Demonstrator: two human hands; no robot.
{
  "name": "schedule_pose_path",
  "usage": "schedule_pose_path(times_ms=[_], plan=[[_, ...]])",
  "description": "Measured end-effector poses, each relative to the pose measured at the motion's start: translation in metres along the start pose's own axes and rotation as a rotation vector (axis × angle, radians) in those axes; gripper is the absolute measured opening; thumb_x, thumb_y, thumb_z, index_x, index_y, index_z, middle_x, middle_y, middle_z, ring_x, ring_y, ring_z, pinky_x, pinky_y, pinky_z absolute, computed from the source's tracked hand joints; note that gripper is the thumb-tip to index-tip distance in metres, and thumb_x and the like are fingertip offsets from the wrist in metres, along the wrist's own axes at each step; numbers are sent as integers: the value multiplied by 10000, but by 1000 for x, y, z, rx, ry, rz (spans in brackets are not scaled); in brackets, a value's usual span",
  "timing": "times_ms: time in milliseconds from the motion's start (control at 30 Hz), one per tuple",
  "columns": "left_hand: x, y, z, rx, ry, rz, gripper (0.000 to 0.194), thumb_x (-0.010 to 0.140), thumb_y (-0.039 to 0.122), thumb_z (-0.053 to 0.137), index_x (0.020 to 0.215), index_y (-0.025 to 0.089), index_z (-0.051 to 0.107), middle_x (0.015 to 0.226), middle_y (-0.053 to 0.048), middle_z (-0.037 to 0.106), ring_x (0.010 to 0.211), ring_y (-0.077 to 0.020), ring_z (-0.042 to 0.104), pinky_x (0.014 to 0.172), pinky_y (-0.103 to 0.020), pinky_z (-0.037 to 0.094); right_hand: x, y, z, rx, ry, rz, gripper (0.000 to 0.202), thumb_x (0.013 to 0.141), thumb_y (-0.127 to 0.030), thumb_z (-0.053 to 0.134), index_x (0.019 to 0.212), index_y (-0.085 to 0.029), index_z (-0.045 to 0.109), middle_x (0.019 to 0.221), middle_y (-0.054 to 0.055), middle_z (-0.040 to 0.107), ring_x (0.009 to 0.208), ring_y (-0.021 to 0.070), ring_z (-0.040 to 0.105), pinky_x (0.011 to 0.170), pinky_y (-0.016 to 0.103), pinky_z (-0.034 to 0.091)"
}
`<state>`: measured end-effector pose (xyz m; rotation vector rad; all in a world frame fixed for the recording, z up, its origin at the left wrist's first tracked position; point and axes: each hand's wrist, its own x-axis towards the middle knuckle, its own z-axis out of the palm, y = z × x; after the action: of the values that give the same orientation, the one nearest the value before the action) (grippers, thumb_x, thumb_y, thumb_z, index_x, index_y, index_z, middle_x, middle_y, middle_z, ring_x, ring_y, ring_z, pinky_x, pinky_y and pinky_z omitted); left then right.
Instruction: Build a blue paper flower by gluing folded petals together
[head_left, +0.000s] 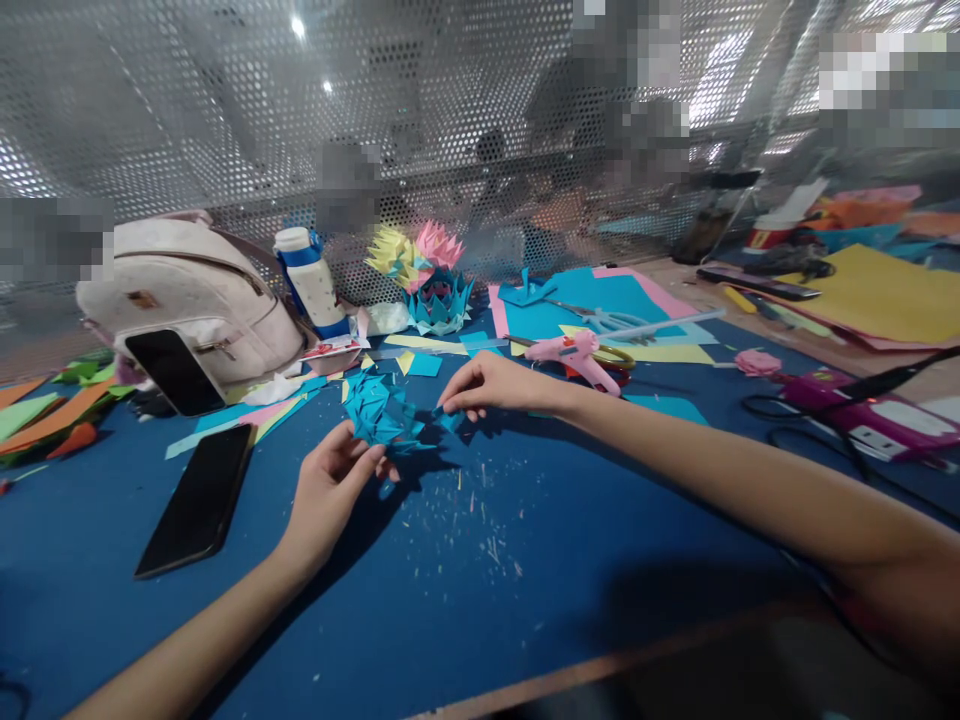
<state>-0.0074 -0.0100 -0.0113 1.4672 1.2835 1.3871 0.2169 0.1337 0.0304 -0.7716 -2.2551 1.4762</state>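
My left hand (337, 470) grips a blue folded-paper flower (381, 408) from below, its thumb and fingers closed on the lower petals. Just right of the flower, my right hand (484, 385) pinches a small blue paper piece (450, 420) between thumb and fingertips. A narrow gap seems to lie between that piece and the flower. Behind my right wrist rests a pink glue gun (574, 355). Finished-looking paper flowers, a yellow one (394, 255), a pink one (441, 243) and a blue one (439, 302), stand at the back.
A black phone (199, 500) lies left of my left hand; another phone (176, 372) leans against a pale backpack (187, 290). Blue-handled scissors (611, 322) lie on blue paper sheets (570, 300). A purple power strip (870, 415) with cables is at right. Paper scraps (480, 530) dot the blue tabletop (420, 620).
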Motion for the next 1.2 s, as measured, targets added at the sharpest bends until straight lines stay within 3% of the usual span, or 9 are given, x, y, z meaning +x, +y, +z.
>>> schedule_pose_path(times_ms=[200,400,500,600,700,900,1200], plan=[[-2,4,2,64,-17,12,169,829,312,701,903,169,653,750,-28,725,659,-158,676,639,-236,531,-6,-19,9,-43,38,-219,169,800,-256,679,897,-164,783,809,47,723,644,112,641,641,255,534],[-3,8,5,69,-35,14,152,790,294,728,843,167,662,712,-34,735,619,-173,686,611,-250,545,-18,-26,30,-350,140,-585,175,905,-202,588,920,-189,761,920,52,754,860,141,677,778,261,509],[-2,10,6,16,-64,11,147,791,282,732,816,173,635,621,-4,691,561,-161,664,568,-240,522,-21,-26,37,-564,156,-669,214,958,-223,532,952,-188,743,934,54,755,855,149,653,762,271,472],[0,10,6,-84,-100,-21,194,792,292,746,890,169,634,645,15,664,541,-142,644,571,-241,511,-21,-27,41,-817,175,-612,204,963,-231,535,951,-210,737,875,40,745,843,169,633,728,294,412],[3,5,6,-228,-117,-113,261,774,307,780,908,163,609,626,37,630,514,-116,616,562,-218,484,-20,-28,41,-888,188,-543,146,936,-256,602,927,-224,744,852,33,732,881,180,639,764,312,379],[7,-3,3,-421,-122,-213,313,761,352,807,864,169,575,618,56,603,465,-62,551,521,-168,438,-17,-25,42,-696,88,-376,88,872,-221,680,908,-256,752,886,-31,765,814,144,677,733,270,396],[10,-6,3,-524,-126,-278,275,773,359,805,840,148,642,560,49,552,497,-59,519,533,-157,453,-15,-22,48,-290,71,-295,90,789,-194,732,866,-188,778,833,20,768,799,153,705,747,251,499]])
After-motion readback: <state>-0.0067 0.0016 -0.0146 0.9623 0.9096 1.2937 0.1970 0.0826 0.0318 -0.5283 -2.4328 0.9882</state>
